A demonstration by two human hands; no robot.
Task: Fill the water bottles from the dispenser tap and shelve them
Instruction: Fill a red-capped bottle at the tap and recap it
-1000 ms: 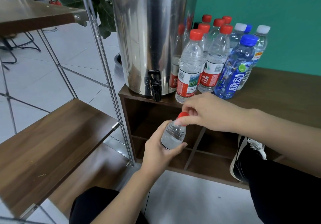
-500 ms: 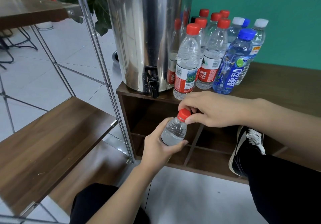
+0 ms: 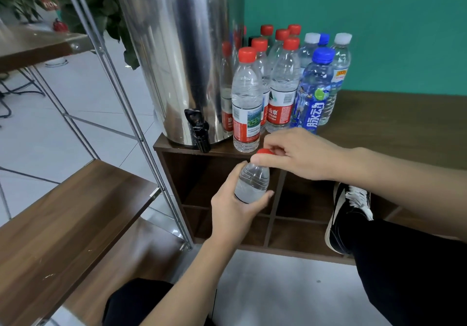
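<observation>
Far left: wooden shelf (image 3: 75, 214) in a metal frame, likely where filled bottles go. Next over, steel dispenser (image 3: 174, 55) standing on the cabinet's surface (image 3: 394, 123), black tap (image 3: 198, 131) hanging over the front edge. Below and right of the tap, small bottle (image 3: 252, 183) held in mid-air before the cabinet, tilted a little. Left hand (image 3: 235, 207) wrapped round the bottle's lower body from beneath; right hand (image 3: 300, 155) pinching the red cap (image 3: 264, 151) from above. Probably thin, springy plastic: light when empty, heavier once filled, apt to dent or spurt if squeezed uncapped. Best gripped low on the ribbed body, gently. Right of the dispenser, standing bottles (image 3: 283, 83) clustered, capped.
</observation>
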